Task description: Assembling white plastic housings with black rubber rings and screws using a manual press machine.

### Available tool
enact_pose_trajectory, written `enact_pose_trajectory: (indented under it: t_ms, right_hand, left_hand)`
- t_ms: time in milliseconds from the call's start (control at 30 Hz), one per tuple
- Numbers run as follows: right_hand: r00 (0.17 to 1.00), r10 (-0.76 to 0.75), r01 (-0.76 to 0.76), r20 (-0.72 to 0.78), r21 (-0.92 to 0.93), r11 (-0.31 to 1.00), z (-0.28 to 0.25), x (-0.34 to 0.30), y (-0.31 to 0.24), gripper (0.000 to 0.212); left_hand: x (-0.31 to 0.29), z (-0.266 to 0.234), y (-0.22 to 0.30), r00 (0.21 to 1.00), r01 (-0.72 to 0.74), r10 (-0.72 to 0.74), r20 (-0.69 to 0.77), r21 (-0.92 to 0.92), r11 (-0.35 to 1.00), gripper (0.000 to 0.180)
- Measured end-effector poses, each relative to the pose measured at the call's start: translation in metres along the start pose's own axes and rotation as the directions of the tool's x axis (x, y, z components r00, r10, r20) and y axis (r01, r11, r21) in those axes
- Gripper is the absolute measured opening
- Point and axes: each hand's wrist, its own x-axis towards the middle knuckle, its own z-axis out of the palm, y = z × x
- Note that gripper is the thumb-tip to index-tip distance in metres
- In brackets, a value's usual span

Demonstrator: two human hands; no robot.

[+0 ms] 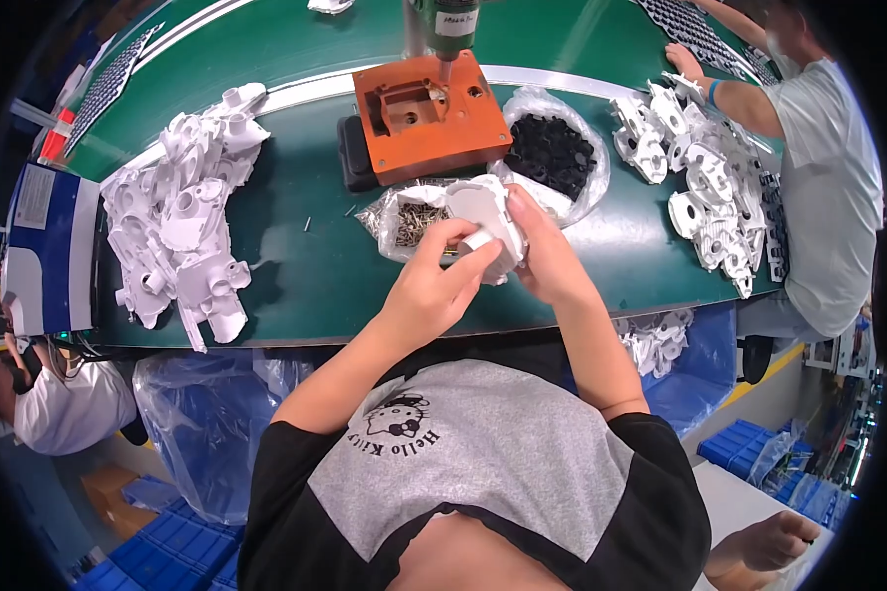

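Between my two hands is a white molded plastic housing [480, 205], held above the near side of the green bench. My left hand [438, 279] has its fingers closed on the housing's near left side. Along its right edge my right hand [545, 252] grips it, thumb near the top. Just behind the housing lies an open bag of small metal screws [414, 223], partly covered by it. A clear bag of black plastic parts [550, 158] sits behind my right hand. Farther back stands an orange fixture block [427, 120] under a green power screwdriver [448, 32].
White housings are piled at the left [182, 212] and more white parts at the right [705, 182]. A person in a white shirt [826, 172] works at the right. A blue-and-white machine [54, 246] stands at the left end. Plastic-lined blue bins [202, 424] are below the bench edge.
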Motion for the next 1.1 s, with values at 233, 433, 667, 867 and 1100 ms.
enact_pose_trajectory:
  t_ms: [233, 433, 667, 867, 1100]
  right_hand:
    - [0.995, -0.073, 0.082, -0.066, 0.14, 0.987, -0.003, 0.001, 0.01, 0.026]
    - [0.987, -0.107, 0.086, -0.123, -0.165, 0.983, -0.013, -0.002, 0.02, 0.028]
    - [0.969, 0.248, -0.238, 0.019, 0.356, 0.904, -0.019, -0.011, 0.013, 0.034]
    - [0.935, 0.29, -0.35, 0.205, 0.405, 0.844, -0.017, -0.007, 0.02, 0.039]
    - [0.748, -0.662, 0.244, -0.048, -0.908, 0.342, -0.049, 0.027, -0.016, 0.016]
  left_hand:
    - [0.006, -0.002, 0.012, 0.993, 0.098, -0.097, 0.065, -0.01, 0.995, 0.036]
    - [0.003, 0.003, 0.021, 0.979, 0.191, -0.191, 0.068, 0.009, 0.982, 0.034]
    - [0.012, -0.021, 0.025, 0.951, -0.043, 0.032, 0.307, 0.03, 0.999, 0.048]
    - [0.029, -0.041, 0.013, 0.875, -0.127, 0.041, 0.483, 0.146, 0.981, 0.044]
    - [0.065, -0.063, -0.023, 0.98, -0.168, 0.114, 0.16, 0.381, 0.909, 0.015]
